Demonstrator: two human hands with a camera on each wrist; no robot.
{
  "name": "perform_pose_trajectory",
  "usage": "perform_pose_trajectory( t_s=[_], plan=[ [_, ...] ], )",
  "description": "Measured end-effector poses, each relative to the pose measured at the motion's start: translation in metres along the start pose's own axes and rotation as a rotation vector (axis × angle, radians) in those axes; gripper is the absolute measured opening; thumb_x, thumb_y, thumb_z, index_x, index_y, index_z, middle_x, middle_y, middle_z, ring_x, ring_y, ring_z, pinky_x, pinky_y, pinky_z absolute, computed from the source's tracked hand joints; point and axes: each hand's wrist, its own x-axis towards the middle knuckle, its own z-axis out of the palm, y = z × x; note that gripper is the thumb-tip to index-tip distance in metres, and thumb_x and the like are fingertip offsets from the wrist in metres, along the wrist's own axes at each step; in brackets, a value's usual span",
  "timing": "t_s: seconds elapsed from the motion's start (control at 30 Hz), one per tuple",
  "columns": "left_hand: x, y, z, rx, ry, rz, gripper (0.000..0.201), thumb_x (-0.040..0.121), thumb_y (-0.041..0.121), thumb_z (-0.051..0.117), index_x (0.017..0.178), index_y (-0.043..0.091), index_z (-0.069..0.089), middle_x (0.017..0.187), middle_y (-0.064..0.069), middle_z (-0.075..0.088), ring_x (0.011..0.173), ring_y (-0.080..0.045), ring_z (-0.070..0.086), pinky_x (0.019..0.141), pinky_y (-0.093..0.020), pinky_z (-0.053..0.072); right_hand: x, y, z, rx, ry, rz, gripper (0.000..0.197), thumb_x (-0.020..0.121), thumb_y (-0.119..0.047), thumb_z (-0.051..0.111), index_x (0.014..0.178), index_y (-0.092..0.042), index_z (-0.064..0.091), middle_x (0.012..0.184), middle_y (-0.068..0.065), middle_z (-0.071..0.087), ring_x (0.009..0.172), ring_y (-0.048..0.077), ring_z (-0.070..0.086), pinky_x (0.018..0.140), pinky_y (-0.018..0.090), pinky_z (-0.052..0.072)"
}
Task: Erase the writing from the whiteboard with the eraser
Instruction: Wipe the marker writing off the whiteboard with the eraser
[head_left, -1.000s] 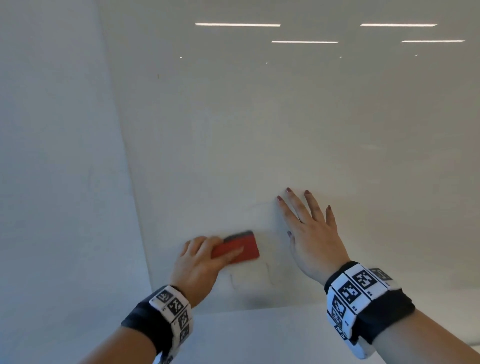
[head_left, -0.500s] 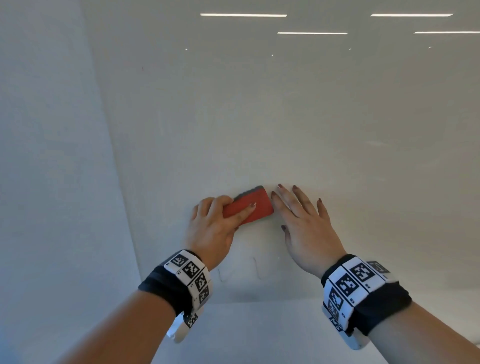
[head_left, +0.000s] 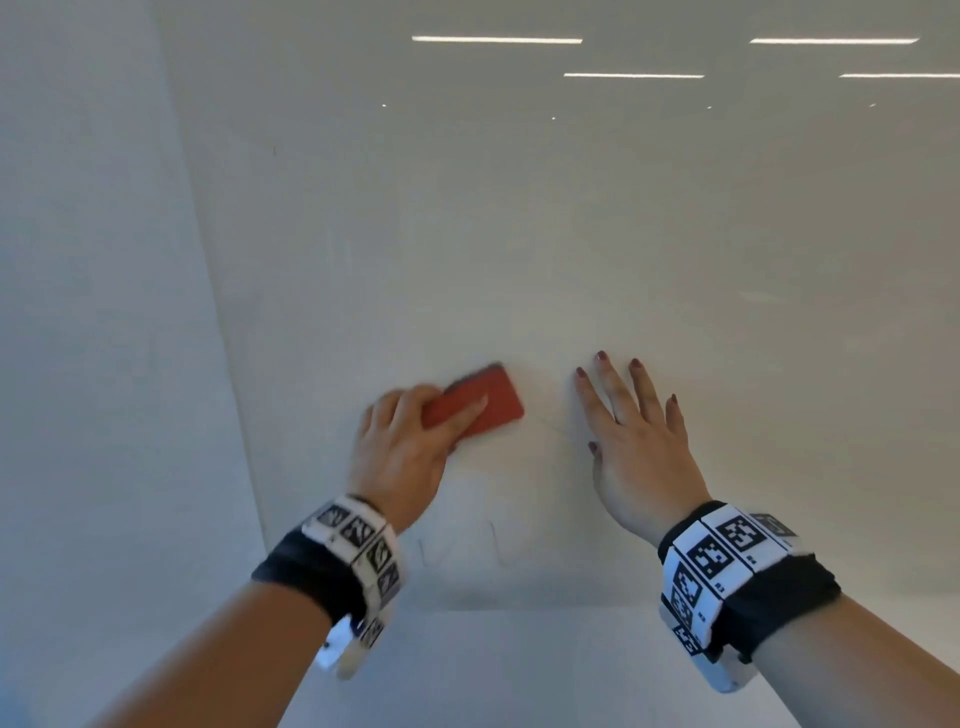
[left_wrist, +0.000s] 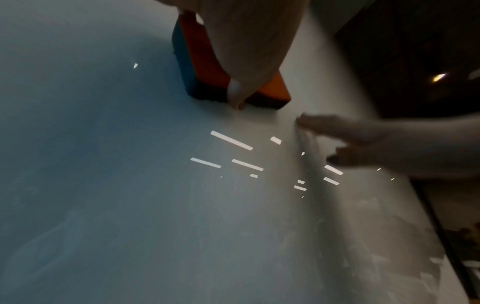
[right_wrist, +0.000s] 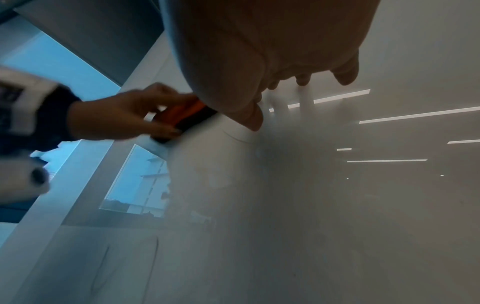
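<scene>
While left hand (head_left: 400, 457) grips eraser (head_left: 480, 402) | right hand (head_left: 636, 447) flat on whiteboard (head_left: 571, 234)

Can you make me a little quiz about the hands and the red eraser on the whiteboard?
1. Which hand holds the red eraser?
2. True or false: the right hand lies flat on the whiteboard with its fingers spread.
3. Where are the faint pen marks that are left? A) above the eraser B) below the eraser, between the wrists C) under the right hand

Key
1. The left hand grips it against the board.
2. True.
3. B.
</scene>
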Motion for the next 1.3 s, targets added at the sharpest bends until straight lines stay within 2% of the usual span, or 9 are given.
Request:
perform_pose_trajectory(
  t_s=[0.07,0.17,0.27,0.4,0.57,0.83,1.03,1.17,1.3],
  plan=[
    [0.041,0.01,-0.013,0.009,0.004,0.002,0.058,0.077,0.021,0.07,0.129,0.039,0.053,0.117,-0.008,0.053,0.098,-0.033,0.049,0.085,-0.046,0.044,0.001,0.002,0.001,-0.01,0.028,-0.008,0.076,0.093,-0.013,0.039,0.152,-0.029,-0.006,0.158,-0.008,-0.018,0.145,0.025,-0.015,0.115,0.054,0.008],
    [0.056,0.018,-0.014,0.034,-0.009,0.061,0.057,0.079,0.02,0.069,0.131,0.038,0.052,0.117,-0.008,0.053,0.101,-0.031,0.046,0.086,-0.046,0.042,0.001,0.007,0.002,-0.022,0.074,-0.026,0.079,0.088,-0.009,0.047,0.153,-0.028,0.006,0.16,-0.006,-0.004,0.147,0.027,-0.004,0.113,0.058,0.011],
    [0.034,0.024,0.004,0.013,-0.058,0.138,0.064,0.078,0.015,0.07,0.131,0.043,0.048,0.117,-0.005,0.052,0.1,-0.028,0.044,0.087,-0.043,0.04,0.001,0.009,0.005,-0.032,0.082,-0.036,0.08,0.086,-0.008,0.048,0.153,-0.028,0.008,0.16,-0.008,-0.003,0.147,0.027,-0.002,0.112,0.058,0.011],
    [-0.017,0.029,0.031,0.008,-0.175,0.211,0.074,0.069,0.009,0.075,0.128,0.046,0.049,0.116,0.0,0.047,0.1,-0.025,0.045,0.09,-0.038,0.034,0.001,0.012,0.007,-0.036,0.084,-0.046,0.08,0.09,-0.011,0.046,0.152,-0.029,0.0,0.159,-0.012,-0.011,0.147,0.024,-0.005,0.114,0.056,0.007],
    [-0.03,0.017,0.034,0.044,-0.159,0.306,0.076,0.067,0.006,0.074,0.128,0.043,0.048,0.115,0.0,0.047,0.099,-0.023,0.046,0.085,-0.038,0.043,0.002,0.018,0.007,-0.067,0.095,-0.078,0.082,0.087,-0.01,0.05,0.153,-0.027,0.004,0.159,-0.011,-0.007,0.147,0.024,0.001,0.112,0.057,0.009],
    [0.021,0.036,0.012,0.029,0.021,0.014,0.059,0.078,0.017,0.072,0.128,0.041,0.054,0.116,-0.005,0.051,0.102,-0.026,0.042,0.089,-0.041,0.039,0.002,0.018,0.006,-0.032,0.085,-0.083,0.078,0.087,-0.011,0.047,0.153,-0.026,0.008,0.16,-0.01,-0.005,0.147,0.025,-0.003,0.113,0.056,0.004],
    [0.017,0.066,0.035,0.006,-0.095,0.153,0.064,0.077,0.013,0.069,0.13,0.043,0.05,0.118,-0.002,0.05,0.1,-0.026,0.043,0.09,-0.039,0.035,0.003,0.03,0.008,0.0,0.168,-0.122,0.068,0.089,-0.011,0.049,0.151,-0.018,0.022,0.16,-0.007,0.01,0.145,0.024,0.014,0.113,0.055,0.017],
    [-0.016,0.069,0.05,0.024,-0.226,0.269,0.072,0.07,0.011,0.071,0.13,0.044,0.049,0.117,-0.001,0.049,0.101,-0.025,0.045,0.09,-0.039,0.035,-0.001,0.034,0.009,0.004,0.119,-0.11,0.067,0.092,-0.014,0.04,0.153,-0.018,0.012,0.16,-0.008,-0.002,0.147,0.022,0.002,0.116,0.051,0.012],
    [-0.033,0.054,0.049,0.048,-0.206,0.292,0.07,0.07,0.009,0.068,0.129,0.044,0.049,0.116,0.0,0.048,0.1,-0.023,0.046,0.088,-0.038,0.037,-0.002,0.038,0.014,-0.015,0.111,-0.125,0.074,0.089,-0.009,0.045,0.153,-0.02,0.009,0.16,-0.009,-0.007,0.147,0.021,-0.004,0.117,0.05,0.01]
  ],
)
